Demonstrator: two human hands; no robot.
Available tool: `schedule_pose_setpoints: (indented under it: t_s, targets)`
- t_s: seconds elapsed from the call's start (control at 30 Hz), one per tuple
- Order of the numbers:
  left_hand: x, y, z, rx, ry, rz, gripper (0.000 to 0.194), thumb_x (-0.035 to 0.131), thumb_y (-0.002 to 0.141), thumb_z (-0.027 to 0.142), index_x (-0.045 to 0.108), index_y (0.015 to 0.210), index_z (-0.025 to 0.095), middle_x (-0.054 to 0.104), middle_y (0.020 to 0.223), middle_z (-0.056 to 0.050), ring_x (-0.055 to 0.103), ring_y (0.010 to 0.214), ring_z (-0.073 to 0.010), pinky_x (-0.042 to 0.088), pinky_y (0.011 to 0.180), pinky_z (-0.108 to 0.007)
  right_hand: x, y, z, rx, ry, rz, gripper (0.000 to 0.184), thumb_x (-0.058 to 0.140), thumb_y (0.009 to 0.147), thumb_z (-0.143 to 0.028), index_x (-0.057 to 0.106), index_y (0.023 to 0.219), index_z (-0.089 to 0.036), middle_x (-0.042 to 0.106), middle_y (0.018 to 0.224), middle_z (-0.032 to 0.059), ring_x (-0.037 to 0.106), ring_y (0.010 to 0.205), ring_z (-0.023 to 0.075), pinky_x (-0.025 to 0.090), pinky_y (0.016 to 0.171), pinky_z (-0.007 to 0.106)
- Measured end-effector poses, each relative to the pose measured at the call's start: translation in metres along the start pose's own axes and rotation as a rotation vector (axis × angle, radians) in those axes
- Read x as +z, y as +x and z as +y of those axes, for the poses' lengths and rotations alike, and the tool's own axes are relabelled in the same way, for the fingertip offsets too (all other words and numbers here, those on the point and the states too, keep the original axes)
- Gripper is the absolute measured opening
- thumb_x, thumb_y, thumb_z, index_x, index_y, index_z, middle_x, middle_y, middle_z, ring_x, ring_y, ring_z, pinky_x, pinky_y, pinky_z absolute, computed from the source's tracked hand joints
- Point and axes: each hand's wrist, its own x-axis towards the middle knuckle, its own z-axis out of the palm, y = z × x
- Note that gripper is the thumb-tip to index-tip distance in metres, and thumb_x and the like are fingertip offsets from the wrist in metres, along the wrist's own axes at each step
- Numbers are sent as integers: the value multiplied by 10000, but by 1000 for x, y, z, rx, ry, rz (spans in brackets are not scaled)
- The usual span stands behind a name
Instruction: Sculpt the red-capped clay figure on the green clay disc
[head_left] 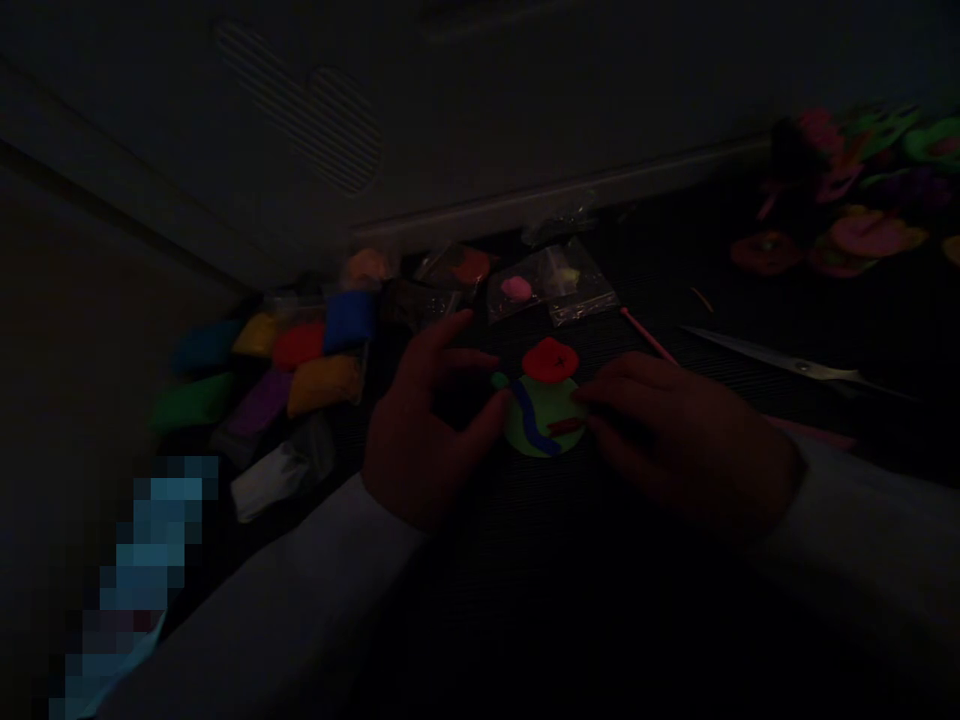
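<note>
A flat light-green clay disc (pixel 553 402) lies on the dark table between my hands. A wavy blue strip (pixel 532 418) crosses its left side, and a short dark-red piece (pixel 565 426) sits at its lower right. At its top edge is a red clay piece (pixel 550 360) with a dark cross mark. My left hand (pixel 431 425) is open at the disc's left, thumb tip by its edge and fingers apart. A small green lump (pixel 499 380) shows near those fingertips. My right hand (pixel 675 435) has its fingers pinched together at the disc's right edge; whatever they grip is hidden.
Scissors (pixel 799 367) lie to the right, near a thin pink stick (pixel 649 335). Coloured clay packs (pixel 322 385) are heaped at the left. Small clear bags (pixel 517 290) line the back, and colourful clay figures (pixel 862 240) stand at the far right. The light is very dim.
</note>
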Motion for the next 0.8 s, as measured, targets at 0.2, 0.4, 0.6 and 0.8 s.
schedule_pose_setpoints:
  t_s: [0.2, 0.4, 0.6, 0.8]
  targets:
    - [-1, 1, 4, 31, 41, 28, 635, 675, 682, 214, 390, 1250, 209, 653, 917, -11, 610, 867, -162, 469, 801, -298, 1, -1, 0, -3, -6, 8, 207, 487, 808, -179, 607, 974, -149, 582, 982, 67, 563, 840, 163, 483, 757, 314]
    - [-2, 0, 4, 3, -9, -4, 646, 660, 685, 219, 371, 1263, 228, 638, 990, -31, 603, 879, -180, 476, 793, -328, -1, 0, -1, 4, -6, 8, 211, 491, 804, -177, 608, 976, -146, 584, 971, 71, 565, 834, 169, 486, 748, 324]
    - [-4, 2, 0, -8, 62, -15, 615, 638, 671, 195, 403, 1239, 184, 638, 961, -39, 592, 832, -183, 462, 779, -357, -2, -1, 0, 1, -2, -1, 217, 487, 806, -171, 604, 988, -146, 581, 982, 73, 557, 856, 172, 480, 765, 327]
    - [-6, -1, 3, 72, 127, 10, 548, 634, 688, 203, 445, 1203, 182, 632, 977, -31, 583, 930, -191, 432, 863, -354, 2, 0, 2, -12, 7, -5, 224, 482, 812, -173, 600, 1000, -145, 580, 972, 71, 555, 843, 164, 477, 762, 319]
